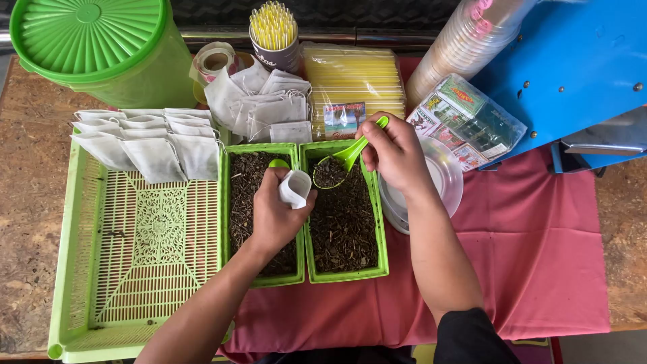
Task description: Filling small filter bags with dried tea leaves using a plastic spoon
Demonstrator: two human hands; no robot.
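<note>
Left hand (273,216): closed around a small white filter bag (295,189), mouth turned up and toward the spoon, apparently so that it can take a fill.
Right hand (394,152): pinching the handle of a green plastic spoon (340,165); the bowl carries dark dried leaf and sits just beside the bag's mouth.
Held position: both hands meet above the two green tubs, probably so that any spill drops back into the stock.
Right tub (381,236): holds dark dried leaf; stands at the table's middle, touching the left tub (226,216), which holds the same material.
Green lattice tray (74,256): at the table's left edge; a row of flat white bags (145,145) lies along its far side.
Loose bags (259,101): heaped behind the tubs, within reach.
Far edge: green lidded bucket (87,40), cup of yellow straws (273,30), sleeve of stacked cups (465,44).
Surface: worn wooden table (27,182) under a pink cloth (539,249); a blue machine (579,61) occupies the far right corner.
</note>
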